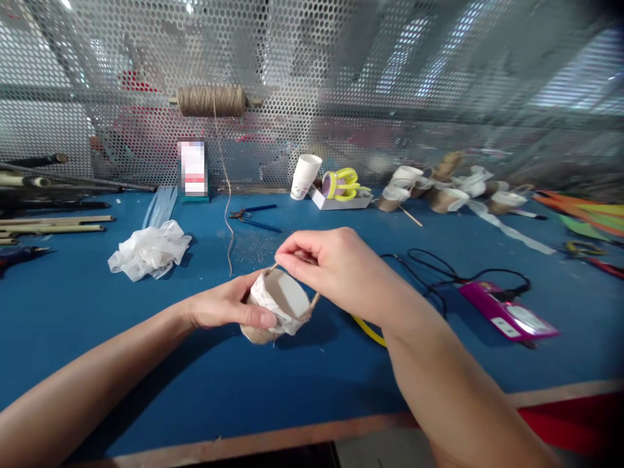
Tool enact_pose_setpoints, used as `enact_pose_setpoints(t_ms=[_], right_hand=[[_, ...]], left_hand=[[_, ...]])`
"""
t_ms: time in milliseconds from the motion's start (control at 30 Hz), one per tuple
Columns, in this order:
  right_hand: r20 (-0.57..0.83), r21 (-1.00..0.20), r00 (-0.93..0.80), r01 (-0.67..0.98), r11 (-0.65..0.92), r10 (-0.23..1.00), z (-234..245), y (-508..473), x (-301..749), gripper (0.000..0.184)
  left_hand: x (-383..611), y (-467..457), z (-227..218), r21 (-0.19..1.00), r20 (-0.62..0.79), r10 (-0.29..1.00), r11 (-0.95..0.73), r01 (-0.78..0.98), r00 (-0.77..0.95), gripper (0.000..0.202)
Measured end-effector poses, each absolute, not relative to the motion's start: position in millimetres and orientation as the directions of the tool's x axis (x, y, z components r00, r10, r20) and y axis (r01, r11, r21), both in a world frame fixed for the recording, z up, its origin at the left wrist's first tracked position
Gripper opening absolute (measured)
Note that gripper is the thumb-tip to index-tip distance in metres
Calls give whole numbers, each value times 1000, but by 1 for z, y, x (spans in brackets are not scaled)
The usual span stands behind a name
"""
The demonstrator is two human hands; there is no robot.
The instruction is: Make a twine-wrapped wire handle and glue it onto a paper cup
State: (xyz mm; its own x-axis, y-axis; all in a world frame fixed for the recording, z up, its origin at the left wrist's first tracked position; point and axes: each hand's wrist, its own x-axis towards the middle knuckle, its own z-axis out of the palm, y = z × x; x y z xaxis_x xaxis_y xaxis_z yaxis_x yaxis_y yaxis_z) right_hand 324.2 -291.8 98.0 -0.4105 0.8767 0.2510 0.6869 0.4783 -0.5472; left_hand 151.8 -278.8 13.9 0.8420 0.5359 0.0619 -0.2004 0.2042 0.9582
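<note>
My left hand is wrapped round a small paper cup, its thumb pressed on the near side. Brown twine covers the cup's lower part, and white lace runs round its upper part. The cup is tilted, so its white inside shows. My right hand pinches a piece of twine at the cup's far rim. Another bit of twine stands up from the right side of the rim; my right hand partly hides whether the two join.
A twine spool hangs on the mesh, its strand trailing onto the blue table. Around lie crumpled white lace, pliers, stacked paper cups, yellow-handled scissors, several decorated cups and a purple device with a black cable.
</note>
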Motion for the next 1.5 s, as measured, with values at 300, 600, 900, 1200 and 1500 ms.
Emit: enact_pose_setpoints(t_ms=[300, 600, 900, 1200, 1500], right_hand=[[300, -842, -411, 310, 442, 861, 79, -296, 346, 30], [453, -707, -444, 350, 615, 773, 67, -308, 337, 31], [525, -677, -457, 287, 677, 718, 64, -311, 339, 28], [442, -753, -407, 315, 577, 799, 62, -304, 339, 18], [606, -546, -439, 377, 748, 664, 63, -301, 330, 4]], left_hand=[[143, -271, 11, 925, 102, 580, 243, -291, 809, 57], [143, -272, 12, 947, 56, 595, 222, -231, 802, 51], [144, -271, 16, 956, 101, 589, 166, -243, 802, 56], [146, -276, 18, 885, 66, 380, 404, -230, 923, 62], [154, -283, 18, 905, 41, 351, 383, -183, 935, 62]])
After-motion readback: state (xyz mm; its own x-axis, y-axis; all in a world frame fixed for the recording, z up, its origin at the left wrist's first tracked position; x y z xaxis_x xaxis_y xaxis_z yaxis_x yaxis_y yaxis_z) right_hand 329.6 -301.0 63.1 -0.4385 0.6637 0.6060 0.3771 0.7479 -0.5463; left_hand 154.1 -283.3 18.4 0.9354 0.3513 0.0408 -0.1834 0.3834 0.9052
